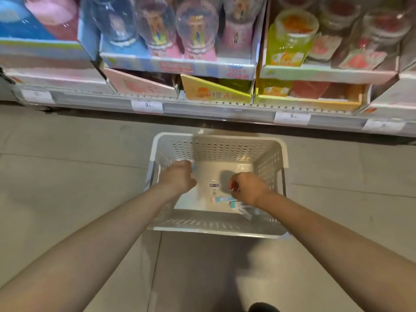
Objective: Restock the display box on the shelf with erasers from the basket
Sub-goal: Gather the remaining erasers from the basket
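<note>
Both hands are lowered in basket (219, 140): left hand (177, 176) curled, contents unclear; right hand (249, 188) curled above erasers (225, 199), grasp unclear.

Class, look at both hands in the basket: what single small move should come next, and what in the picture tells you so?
Probably lower the right hand onto the erasers just beneath it and pinch one. Both hands are inside the basket; a few erasers lie on its floor near the right hand. The left hand is curled, perhaps already round something pale, though that is unclear.
</note>
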The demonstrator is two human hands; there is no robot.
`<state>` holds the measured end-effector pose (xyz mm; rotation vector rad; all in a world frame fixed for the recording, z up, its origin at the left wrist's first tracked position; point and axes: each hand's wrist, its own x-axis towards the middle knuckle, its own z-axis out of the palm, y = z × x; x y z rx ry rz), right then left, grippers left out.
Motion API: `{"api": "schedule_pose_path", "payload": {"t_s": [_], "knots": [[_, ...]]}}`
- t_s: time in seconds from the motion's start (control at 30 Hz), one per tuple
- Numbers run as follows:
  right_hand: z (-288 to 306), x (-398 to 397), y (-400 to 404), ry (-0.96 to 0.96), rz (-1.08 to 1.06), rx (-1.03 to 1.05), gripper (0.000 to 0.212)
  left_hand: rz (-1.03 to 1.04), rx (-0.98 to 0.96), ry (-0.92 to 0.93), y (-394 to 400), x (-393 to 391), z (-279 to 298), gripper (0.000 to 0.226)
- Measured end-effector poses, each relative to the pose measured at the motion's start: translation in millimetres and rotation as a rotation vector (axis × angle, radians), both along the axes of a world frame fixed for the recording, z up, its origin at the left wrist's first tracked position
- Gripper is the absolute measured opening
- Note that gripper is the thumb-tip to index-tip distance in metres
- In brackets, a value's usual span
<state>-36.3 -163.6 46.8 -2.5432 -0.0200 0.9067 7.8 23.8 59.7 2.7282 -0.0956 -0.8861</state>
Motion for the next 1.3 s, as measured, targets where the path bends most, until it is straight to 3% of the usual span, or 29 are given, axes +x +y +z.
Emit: {"api": "schedule_pose_path", "payload": {"t_s": [0.2,0.43,0.6,0.9,1.0,1.2,1.3], "knots": [[-45.2,5.7,16.5,-0.033,0.171,-0.061,0.018,-0.017,0.111,-0.021,-4.7,11.7,-42.8,0.011],[-64.1,9.3,23.3,-0.030,0.312,-0.132,0.022,-0.067,0.196,-0.077,-9.5,19.6,-80.0,0.030],[-71.3,5.9,25.2,-0.102,0.382,-0.176,0.025,-0.024,0.150,-0.088,-12.1,25.5,-89.1,0.027],[-60.8,14.4,24.3,-0.060,0.438,-0.118,0.020,0.058,0.014,0.115,-15.3,23.6,-91.5,0.008],[-45.1,23.4,18.3,-0.033,0.487,-0.139,0.028,0.052,-0.041,0.149,-13.5,17.2,-93.6,0.009],[-40.1,22.2,6.6,0.316,0.610,-0.331,0.031,0.115,-0.122,0.392,-18.1,-3.5,-90.2,0.018],[-47.6,11.2,1.6,0.355,0.667,-0.419,0.042,0.193,-0.176,0.548,-28.2,-12.4,-86.2,0.020]]}}
